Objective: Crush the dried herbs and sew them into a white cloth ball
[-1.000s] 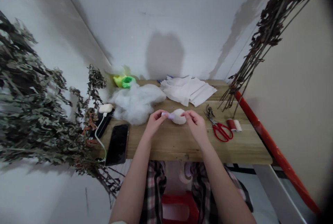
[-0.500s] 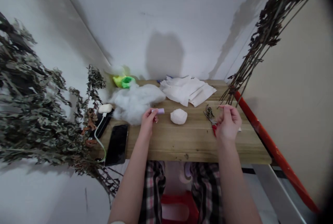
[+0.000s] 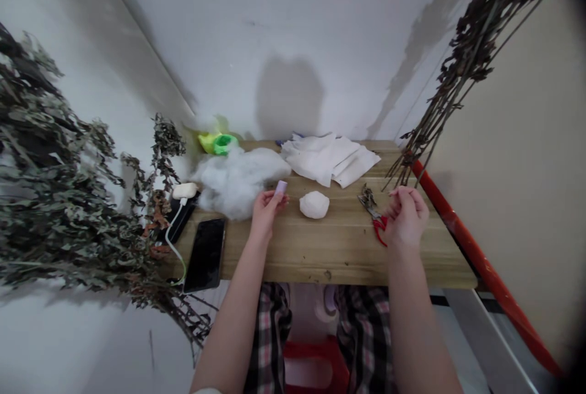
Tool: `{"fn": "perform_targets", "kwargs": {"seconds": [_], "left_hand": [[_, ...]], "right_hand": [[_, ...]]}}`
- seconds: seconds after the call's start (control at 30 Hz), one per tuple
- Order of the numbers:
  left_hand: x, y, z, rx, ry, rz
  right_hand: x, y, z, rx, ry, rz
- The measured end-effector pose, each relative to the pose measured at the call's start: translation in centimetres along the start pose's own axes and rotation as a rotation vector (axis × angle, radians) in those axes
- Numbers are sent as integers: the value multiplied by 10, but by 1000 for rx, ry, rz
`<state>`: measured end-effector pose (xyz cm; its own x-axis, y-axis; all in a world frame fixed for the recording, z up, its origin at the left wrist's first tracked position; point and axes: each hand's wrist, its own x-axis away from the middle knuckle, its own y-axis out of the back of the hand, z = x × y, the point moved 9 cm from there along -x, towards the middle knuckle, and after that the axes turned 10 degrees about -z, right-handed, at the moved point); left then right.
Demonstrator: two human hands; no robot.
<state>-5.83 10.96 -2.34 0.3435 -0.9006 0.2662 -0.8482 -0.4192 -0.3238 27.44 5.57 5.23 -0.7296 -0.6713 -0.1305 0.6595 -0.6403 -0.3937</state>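
White walls [image 3: 293, 28] are rising behind a wooden table [image 3: 348, 266], with two bunches of dried branches crowding in: one leafy bunch [image 3: 59, 186] at the left and one darker bunch [image 3: 471, 46] at the right, its stems reaching just over the table's far right corner. A red pole [image 3: 476, 254] is running along the right side. The person's left hand [image 3: 268, 214] is pinching one small lilac cylinder [image 3: 281, 187] upright between thumb and fingertips, just beside one heap of white fiber stuffing [image 3: 240, 180]. One white stuffing ball [image 3: 314, 205] is sitting alone on the wood between the two hands, touching neither. The right hand [image 3: 406, 217] is curling its fingers [image 3: 412, 196] together above the table, and whether they are pinching anything is impossible to tell. That hand is partly covering one pair of red-handled scissors [image 3: 379, 228]. Farther back, a loose pile of white sheets [image 3: 327, 159] is lying beyond the ball. At the left, one black smartphone [image 3: 206, 255] is lying face up near one white charger [image 3: 184, 191] with its white cable [image 3: 173, 241], while one green and yellow object [image 3: 217, 143] is sitting behind the heap. Below the table edge, plaid trousers [image 3: 270, 333] and a red stool [image 3: 315, 363] are showing.
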Motion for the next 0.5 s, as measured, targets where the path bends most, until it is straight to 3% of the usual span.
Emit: {"fn": "perform_targets", "kwargs": {"seconds": [0.3, 0.5], "left_hand": [[6, -14, 3, 97, 123, 178], [2, -8, 12, 16, 161, 147]], "right_hand": [[1, 6, 19, -149, 25, -72], [-3, 14, 25, -169, 21, -104]]}}
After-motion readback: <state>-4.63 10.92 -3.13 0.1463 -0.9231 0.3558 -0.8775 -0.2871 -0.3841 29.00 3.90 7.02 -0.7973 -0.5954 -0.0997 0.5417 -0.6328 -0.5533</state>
